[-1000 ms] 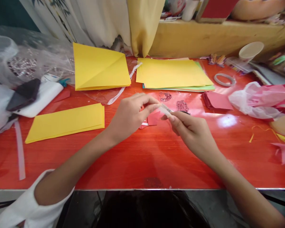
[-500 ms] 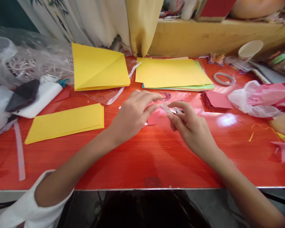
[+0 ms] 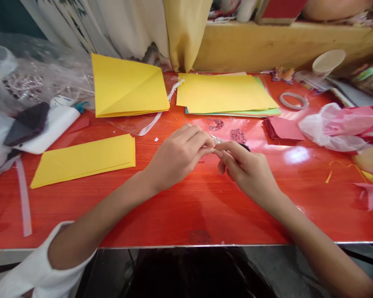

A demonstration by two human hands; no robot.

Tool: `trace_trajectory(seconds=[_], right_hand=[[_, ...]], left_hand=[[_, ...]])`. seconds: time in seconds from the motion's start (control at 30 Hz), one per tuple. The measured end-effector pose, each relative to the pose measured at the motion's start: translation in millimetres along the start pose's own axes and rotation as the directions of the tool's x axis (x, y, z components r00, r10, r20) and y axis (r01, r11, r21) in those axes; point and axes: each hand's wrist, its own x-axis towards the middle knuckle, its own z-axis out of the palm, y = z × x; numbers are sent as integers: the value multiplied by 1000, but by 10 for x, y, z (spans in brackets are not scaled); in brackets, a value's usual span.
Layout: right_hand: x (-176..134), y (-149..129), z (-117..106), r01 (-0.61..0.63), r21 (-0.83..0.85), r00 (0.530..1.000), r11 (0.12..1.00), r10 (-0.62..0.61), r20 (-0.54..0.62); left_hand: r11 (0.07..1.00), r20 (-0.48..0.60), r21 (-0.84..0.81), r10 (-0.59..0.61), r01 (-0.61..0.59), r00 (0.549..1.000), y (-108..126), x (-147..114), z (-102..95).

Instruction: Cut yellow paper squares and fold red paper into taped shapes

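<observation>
My left hand [image 3: 180,159] is closed in a pinch on one end of a small pale strip [image 3: 213,150]; whether it is paper or tape I cannot tell. The thumb and finger of my right hand [image 3: 247,167] pinch the other end, so the fingertips nearly meet. Just behind them shows a metal tool [image 3: 216,139] like scissors, with a dark part [image 3: 245,147] beyond my right knuckles. My right hand covers its middle. Two patches of dark red glitter [image 3: 238,135] lie on the table behind my hands.
Folded yellow paper [image 3: 87,159] lies left; yellow sheets [image 3: 129,89] and a stack with coloured sheets [image 3: 225,93] stand behind. To the right are red paper pieces [image 3: 284,128], a tape roll [image 3: 294,100], a white cup [image 3: 328,63] and a plastic bag [image 3: 325,124]. A phone [image 3: 48,130] sits left.
My left hand has moved down and closed on the pale strip, which my right hand alone held before. My right hand has shifted slightly down, and the metal tool behind it shows more clearly.
</observation>
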Motion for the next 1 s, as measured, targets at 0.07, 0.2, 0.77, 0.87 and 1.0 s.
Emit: trace_trajectory(seconds=[0.07,0.2,0.77,0.87,1.0], right_hand=[[-2,3,-4,33,-48,999,998,-34,-17],[-17,26,-10,157,-225,982,962,-176,-67],[-49,49,5,335,-573,895,748,-443,-54],[-56,15,40,300,-543,904,784,-416,-101],[-56,-39,89,254,-475,919,843,-364,-153]], left_hand=[[998,30,62,18,-20,999,-2,-8,5],[978,49,203,40,-49,998,12,-17,3],[928,79,318,178,-194,981,-1,-19,-64],[878,30,392,285,-274,958,-10,-36,-47],[774,12,495,447,-394,894,9,-52,-61]])
